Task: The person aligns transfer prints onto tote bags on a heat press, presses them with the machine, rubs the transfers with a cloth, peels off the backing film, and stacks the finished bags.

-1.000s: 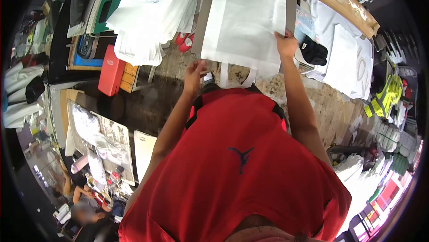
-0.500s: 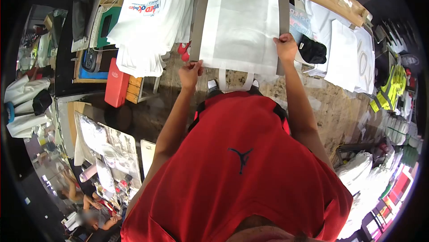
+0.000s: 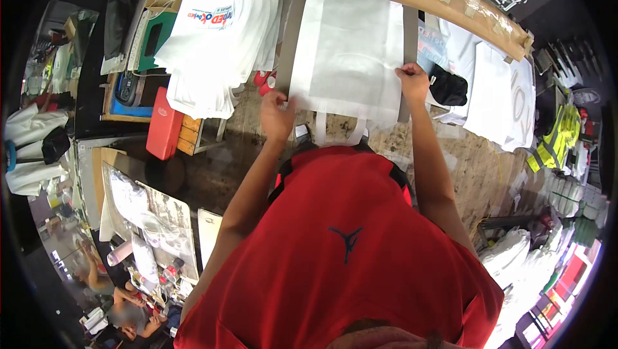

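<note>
Pinching the flat white bag [image 3: 351,53] is the right hand [image 3: 414,84]; the left hand's [image 3: 277,116] blurred grip is unclear.

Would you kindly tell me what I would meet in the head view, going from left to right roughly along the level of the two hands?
Red box, left hand, white bag with handles, right hand, black item, yellow vest.
</note>
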Action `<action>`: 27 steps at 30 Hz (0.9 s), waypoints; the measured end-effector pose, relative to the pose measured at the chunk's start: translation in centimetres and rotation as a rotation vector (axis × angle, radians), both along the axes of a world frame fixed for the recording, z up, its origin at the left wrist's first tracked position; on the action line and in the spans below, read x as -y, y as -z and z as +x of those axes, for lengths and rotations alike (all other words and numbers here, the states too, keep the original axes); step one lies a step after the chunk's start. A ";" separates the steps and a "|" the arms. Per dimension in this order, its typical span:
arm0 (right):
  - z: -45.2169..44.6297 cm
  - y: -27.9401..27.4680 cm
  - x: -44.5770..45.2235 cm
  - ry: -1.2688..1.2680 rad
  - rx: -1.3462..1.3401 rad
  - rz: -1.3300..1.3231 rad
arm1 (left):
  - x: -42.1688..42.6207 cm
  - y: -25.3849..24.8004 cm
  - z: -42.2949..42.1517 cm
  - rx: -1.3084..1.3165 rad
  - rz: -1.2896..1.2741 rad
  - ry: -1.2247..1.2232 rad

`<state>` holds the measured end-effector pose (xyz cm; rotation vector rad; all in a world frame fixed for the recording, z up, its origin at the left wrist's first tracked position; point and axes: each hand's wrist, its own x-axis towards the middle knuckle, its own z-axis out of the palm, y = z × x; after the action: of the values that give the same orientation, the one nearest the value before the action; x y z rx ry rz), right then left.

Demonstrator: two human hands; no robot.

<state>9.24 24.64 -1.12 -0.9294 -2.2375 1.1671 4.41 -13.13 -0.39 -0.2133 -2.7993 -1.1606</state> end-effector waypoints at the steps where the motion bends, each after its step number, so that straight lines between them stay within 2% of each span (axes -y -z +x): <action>1: 0.2 0.0 0.0 -0.009 -0.001 0.001 | -1.3 -0.5 0.0 -0.162 0.049 0.149; 2: 0.1 0.1 -0.1 -0.021 -0.006 0.004 | -3.1 -1.3 -0.4 -0.329 0.099 0.295; 4: 0.3 0.7 -0.3 -0.034 -0.003 0.013 | -7.4 -3.3 -1.8 -0.201 0.063 0.669; 5: 0.0 0.7 -0.7 -0.041 0.001 0.019 | -9.7 -3.8 -2.2 -0.175 -0.023 0.754; 6: 0.1 0.3 -0.6 -0.037 -0.017 0.030 | -11.8 -1.1 -2.8 -0.155 -0.099 0.834; 7: 0.1 0.0 -0.2 -0.022 -0.007 0.014 | -13.7 -1.6 -3.0 -0.174 -0.096 0.837; 9: -0.4 0.2 -0.5 -0.003 0.011 -0.001 | -16.5 -2.4 -2.1 -0.070 -0.460 0.746; 10: 0.0 0.9 -0.6 -0.024 -0.072 -0.092 | -17.7 -2.4 -2.3 0.056 -0.553 0.756; 11: 0.0 1.2 -0.5 -0.043 -0.162 -0.182 | -18.3 -2.7 -2.5 0.067 -0.554 0.766; 14: 0.2 1.5 -0.6 -0.031 -0.167 -0.263 | -19.9 -3.6 -3.1 0.214 -0.680 0.738; 17: 0.1 1.3 -0.6 -0.072 -0.223 -0.343 | -20.3 -4.2 -3.8 0.282 -0.695 0.756; 20: 0.0 0.8 0.0 -0.056 -0.169 -0.226 | -20.7 -5.1 -4.3 0.337 -0.701 0.765; 22: -0.1 0.2 0.6 -0.055 -0.117 -0.009 | -21.2 -5.7 -4.4 0.368 -0.718 0.760; 23: -0.5 -0.3 0.7 -0.061 -0.113 -0.012 | -21.4 -6.0 -4.8 0.387 -0.739 0.752; 25: -0.2 -1.3 1.6 -0.049 -0.008 0.183 | -21.6 -6.0 -5.0 0.372 -0.732 0.740; 27: -0.2 -2.7 2.7 -0.046 -0.002 0.216 | -22.0 -6.5 -5.6 0.347 -0.722 0.723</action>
<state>9.02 21.98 1.63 -0.7933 -2.3385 0.9214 -1.17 8.91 6.09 -1.2625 -3.4459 -0.1547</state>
